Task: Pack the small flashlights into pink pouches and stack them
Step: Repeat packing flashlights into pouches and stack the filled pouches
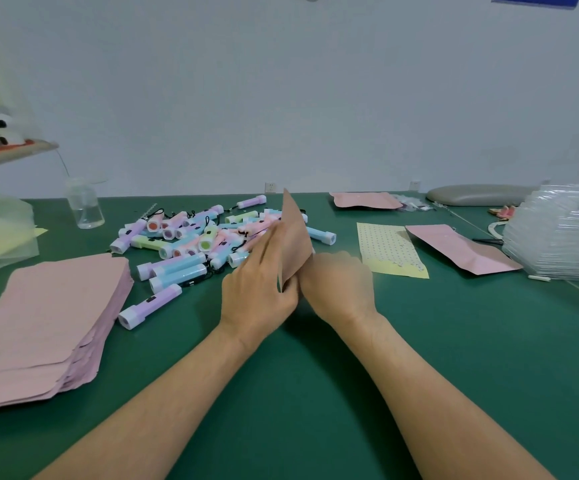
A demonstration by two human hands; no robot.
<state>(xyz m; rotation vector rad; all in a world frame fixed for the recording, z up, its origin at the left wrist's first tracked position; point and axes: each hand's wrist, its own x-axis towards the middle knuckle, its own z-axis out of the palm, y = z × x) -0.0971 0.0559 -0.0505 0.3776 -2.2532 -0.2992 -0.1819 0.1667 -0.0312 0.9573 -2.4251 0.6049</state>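
Observation:
A pink pouch [294, 237] stands upright on its edge in the middle of the green table, held from both sides. My left hand [258, 292] grips its left face and lower edge. My right hand [338, 285], slightly blurred, holds its lower right side. Just behind the hands lies a loose pile of small pastel flashlights [191, 237] in purple, blue, pink and yellow. One purple flashlight [149, 306] lies apart at the pile's near left. A thick stack of flat pink pouches [49, 323] sits at the left. I cannot tell whether the held pouch has anything inside.
Two filled-looking pink pouches [461, 249] [364, 199] lie at the right and back right. A yellow dotted sheet [390, 249] lies between. Clear plastic packaging [558, 233] is heaped at the far right. A clear jar [85, 206] and a plastic bag [0, 233] stand at the left.

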